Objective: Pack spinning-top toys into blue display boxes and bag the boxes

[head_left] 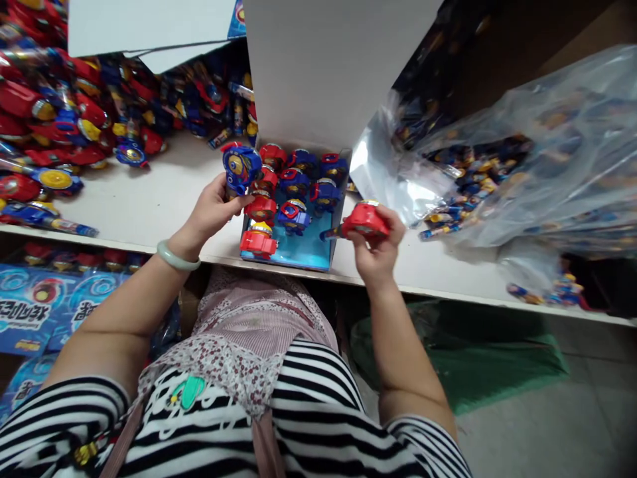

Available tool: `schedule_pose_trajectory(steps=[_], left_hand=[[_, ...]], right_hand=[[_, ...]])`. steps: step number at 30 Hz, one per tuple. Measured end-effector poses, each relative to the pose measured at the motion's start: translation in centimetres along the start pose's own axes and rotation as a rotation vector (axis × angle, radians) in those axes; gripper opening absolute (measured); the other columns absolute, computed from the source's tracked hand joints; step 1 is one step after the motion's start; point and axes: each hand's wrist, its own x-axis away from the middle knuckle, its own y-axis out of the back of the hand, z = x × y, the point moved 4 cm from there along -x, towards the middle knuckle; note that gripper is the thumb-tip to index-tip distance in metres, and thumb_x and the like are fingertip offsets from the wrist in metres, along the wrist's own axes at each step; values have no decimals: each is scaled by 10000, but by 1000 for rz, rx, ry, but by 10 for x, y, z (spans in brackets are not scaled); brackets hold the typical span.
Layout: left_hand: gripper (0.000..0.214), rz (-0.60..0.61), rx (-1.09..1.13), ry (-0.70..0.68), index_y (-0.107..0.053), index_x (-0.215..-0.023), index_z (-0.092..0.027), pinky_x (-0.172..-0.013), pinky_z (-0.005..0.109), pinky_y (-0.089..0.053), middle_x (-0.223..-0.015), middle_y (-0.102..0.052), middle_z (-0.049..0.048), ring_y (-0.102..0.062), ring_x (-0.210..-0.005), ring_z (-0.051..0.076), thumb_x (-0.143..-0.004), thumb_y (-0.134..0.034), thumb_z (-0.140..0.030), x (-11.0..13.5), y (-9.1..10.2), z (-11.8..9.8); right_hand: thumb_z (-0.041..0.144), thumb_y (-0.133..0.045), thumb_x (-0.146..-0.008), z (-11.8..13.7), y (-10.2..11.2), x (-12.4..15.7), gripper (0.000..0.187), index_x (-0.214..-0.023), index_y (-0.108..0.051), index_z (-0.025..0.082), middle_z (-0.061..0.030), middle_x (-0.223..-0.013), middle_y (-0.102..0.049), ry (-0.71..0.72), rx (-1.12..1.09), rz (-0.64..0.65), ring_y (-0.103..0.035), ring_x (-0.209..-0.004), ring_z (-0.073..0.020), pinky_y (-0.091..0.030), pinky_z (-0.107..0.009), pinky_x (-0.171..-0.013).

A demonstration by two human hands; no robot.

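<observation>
My left hand point(213, 209) is closed around a blue toy with a round face point(241, 166), held upright at the left edge of the display box. In my right hand point(381, 249) is a red toy point(367, 220), its narrow tube end pointing left over the box's right wall. The open display box point(304, 255) has a blue inside and a raised white lid point(328, 73). Red toys point(259, 240) stand in its left column, and blue toys point(294, 216) fill places in the middle and at the back right. Blue floor shows at the front right.
Red and blue toys point(64, 126) are heaped at the left of the white table point(139, 192). To the right lie a clear plastic bag point(537, 153) and many small tubes point(468, 179). Printed blue boxes point(30, 305) stand below left; a green bag point(478, 358) lies below right.
</observation>
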Motion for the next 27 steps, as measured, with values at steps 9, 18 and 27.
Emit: schedule_pose_trajectory(steps=[9, 18, 27], left_hand=[[402, -19, 19, -28, -538, -882, -205, -426, 191, -353, -607, -514, -52, -453, -468, 72, -738, -810, -464, 1, -4, 3], [279, 213, -198, -295, -601, -1103, -207, -716, 314, -557, -901, -637, 37, -626, -801, 181, -871, -659, -348, 51, -13, -98], [332, -113, -195, -224, -680, -974, -246, -785, 348, -532, -976, -689, 1, -628, -904, 174, -790, -782, -503, 21, 73, -31]], right_hand=[[328, -573, -933, -1, -46, 0, 494, -1403, -422, 295, -110, -1325, -583, 89, 113, 349, -618, -1195, -261, -580, -475, -980], [593, -596, -898, 117, -38, -28, 833, -1574, -163, 370, -98, -1493, -451, 153, 36, 297, -530, -1332, -309, -552, -514, -1027], [470, -644, -895, 97, -18, 1, 603, -1431, -393, 356, -95, -1341, -517, 136, 69, 40, -622, -1186, -296, -575, -530, -991]])
